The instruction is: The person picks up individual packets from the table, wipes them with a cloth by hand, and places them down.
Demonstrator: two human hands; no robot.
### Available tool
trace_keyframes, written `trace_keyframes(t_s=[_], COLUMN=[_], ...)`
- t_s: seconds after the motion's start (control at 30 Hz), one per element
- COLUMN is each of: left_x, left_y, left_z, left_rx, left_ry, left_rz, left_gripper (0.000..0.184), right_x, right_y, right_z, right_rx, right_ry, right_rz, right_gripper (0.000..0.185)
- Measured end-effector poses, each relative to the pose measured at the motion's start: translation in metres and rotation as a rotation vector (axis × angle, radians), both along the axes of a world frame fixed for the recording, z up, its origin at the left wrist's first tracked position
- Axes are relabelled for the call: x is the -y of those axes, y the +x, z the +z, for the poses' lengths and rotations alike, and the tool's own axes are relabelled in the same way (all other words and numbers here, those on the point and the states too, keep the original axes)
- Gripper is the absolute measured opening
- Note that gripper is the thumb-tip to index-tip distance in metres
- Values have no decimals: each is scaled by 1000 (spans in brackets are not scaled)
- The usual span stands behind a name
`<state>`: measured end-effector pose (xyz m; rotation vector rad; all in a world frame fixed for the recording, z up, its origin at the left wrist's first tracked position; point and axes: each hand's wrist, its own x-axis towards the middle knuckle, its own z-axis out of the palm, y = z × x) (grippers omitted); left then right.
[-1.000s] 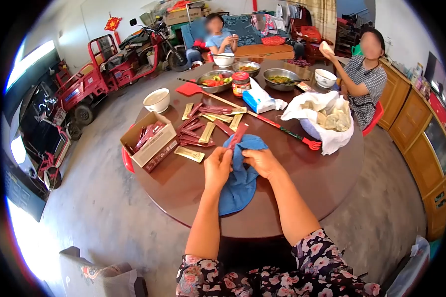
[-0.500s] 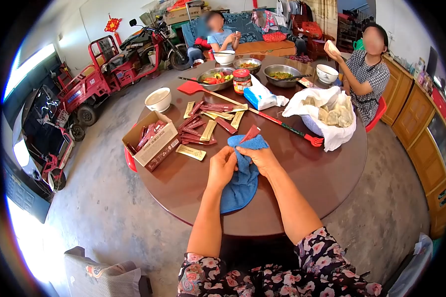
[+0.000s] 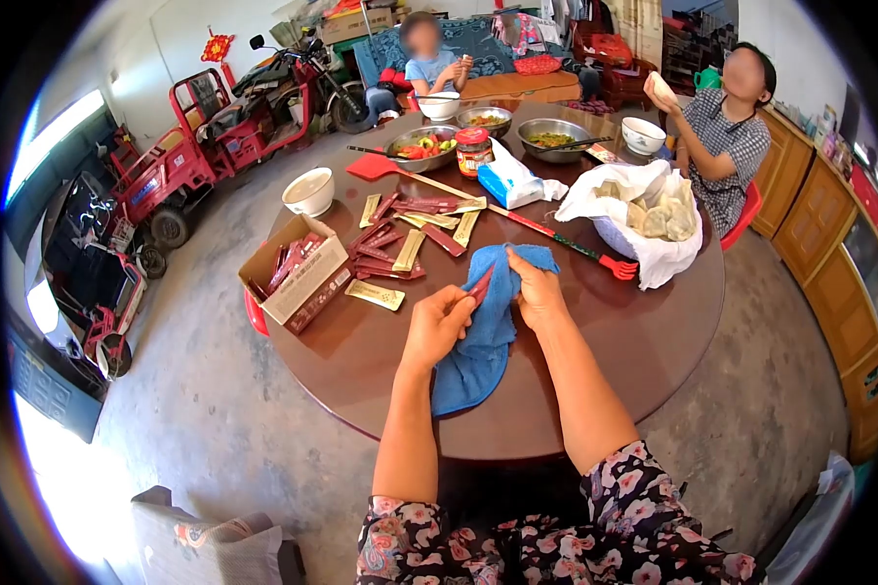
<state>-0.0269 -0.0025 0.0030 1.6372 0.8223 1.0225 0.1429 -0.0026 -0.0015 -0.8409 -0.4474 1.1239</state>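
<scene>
Dark-red stick sachet [image 3: 481, 284] in the left hand [image 3: 439, 326]: its near end is pinched between thumb and fingers, and its long axis slants from 7 o'clock to 1 o'clock, 12 being away from the wearer. It lies against the left side of a blue towel [image 3: 486, 343], with the left hand the nearer one. The right hand [image 3: 538, 290], at 3 o'clock from the sachet, grips the towel's far part, thumb on top; the fingers behind are hidden, so I cannot tell whether they touch the sachet. From the hands the towel trails toward 7 o'clock; whether its low end rests on the round table [image 3: 624, 341] is unclear.

Further out, a lone gold stick sachet [image 3: 375, 295] lies at 10 o'clock from the left hand, with a pile of red and gold sachets [image 3: 379, 244] at 11. Past the lone one, also near 10, stands an open carton [image 3: 307, 302] of red sachets. Beyond the towel, a long-handled red back scratcher [image 3: 551, 232] runs from 10 to 4 o'clock. A cloth-lined bowl of food [image 3: 665, 261] sits at 2 o'clock from the right hand.
</scene>
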Motion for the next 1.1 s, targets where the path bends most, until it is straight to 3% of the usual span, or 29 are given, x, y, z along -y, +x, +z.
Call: trace_keyframes(t_s=[0.13, 0.33, 0.53, 0.6, 0.73, 1.1], left_x=[-1, -3, -4, -5, -6, -4], left_y=[-1, -4, 1, 2, 0, 0], left_z=[-1, 0, -4, -6, -5, -8], left_rx=[25, 85, 189, 210, 155, 107], left_ry=[-8, -10, -51, -54, -22, -114], left_rz=[-11, 60, 81, 90, 82, 111], left_gripper=[16, 15, 14, 13, 9, 6], right_x=[0, -6, 7, 13, 8, 11], right_y=[1, 9, -12, -18, -22, -25], right_z=[0, -7, 3, 7, -2, 1], right_rx=[20, -102, 64, 339, 367, 314], right_ry=[-76, 128, 90, 27, -1, 16], right_rz=[17, 114, 402, 473, 419, 398], right_gripper=[11, 7, 20, 23, 31, 26])
